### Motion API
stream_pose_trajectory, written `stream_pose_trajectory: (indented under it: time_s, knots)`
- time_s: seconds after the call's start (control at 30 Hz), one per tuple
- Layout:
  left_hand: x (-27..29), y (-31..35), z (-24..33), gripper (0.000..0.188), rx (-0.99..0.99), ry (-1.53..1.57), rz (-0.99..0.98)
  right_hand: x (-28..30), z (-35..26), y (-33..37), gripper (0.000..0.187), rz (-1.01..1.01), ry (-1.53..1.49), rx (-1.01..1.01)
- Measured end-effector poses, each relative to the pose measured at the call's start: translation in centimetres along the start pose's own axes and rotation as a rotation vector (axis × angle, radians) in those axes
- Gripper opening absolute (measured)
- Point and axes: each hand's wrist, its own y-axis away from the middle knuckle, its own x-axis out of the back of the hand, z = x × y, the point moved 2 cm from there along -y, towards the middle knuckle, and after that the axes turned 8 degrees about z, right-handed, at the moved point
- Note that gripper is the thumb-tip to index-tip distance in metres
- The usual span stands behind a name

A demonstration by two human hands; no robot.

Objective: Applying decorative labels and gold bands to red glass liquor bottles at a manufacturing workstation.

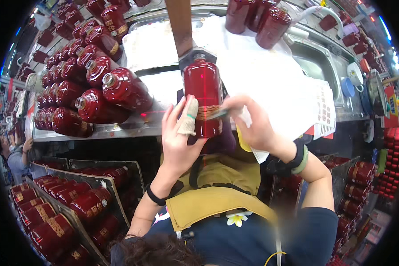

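Observation:
A glossy dark-red glass bottle (202, 84) lies in front of me, its neck pointing away and resting against a dark holder (197, 55) under a wooden post. Red laser lines cross its side. Around the lower body runs a gold patterned decal (208, 112). My left hand (178, 133) is closed round the bottle's left side and base, with a cream knitted cover (189, 119) on one finger. In my right hand (256, 122) a thin, flat greyish tool (219, 114) is pinched and touches the decal. Its exact kind is unclear.
Several red bottles (126, 88) stand crowded on the bench at left; more (274, 26) stand at the far right. White paper sheets (261, 75) cover the middle, beside a metal sink (312, 62). Crates of decorated bottles (91, 204) flank me below. Another person (17, 155) is at far left.

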Motion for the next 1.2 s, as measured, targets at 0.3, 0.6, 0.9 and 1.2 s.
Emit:
stream_pose_trajectory:
  time_s: [0.3, 0.6, 0.9, 1.2]
  knots:
    - [-1.2, -0.6, -0.2, 0.066, 0.419, 0.254, -0.069, 10.8, 13.9, -1.0, 0.045, 0.011, 1.002, -0.218]
    - [-1.0, -0.1, 0.2, 0.088, 0.072, -0.029, 0.012, 20.1, 17.5, 0.8, 0.036, -0.135, 1.184, -0.359]
    - [-0.5, -1.3, 0.7, 0.112, 0.258, 0.112, 0.092, 25.6, 26.5, 0.0, 0.037, 0.141, 0.816, -0.891]
    - [-1.1, -0.5, -1.4, 0.11, 0.407, 0.296, -0.089, 9.4, 9.1, -4.7, 0.008, -0.006, 0.533, -0.111]
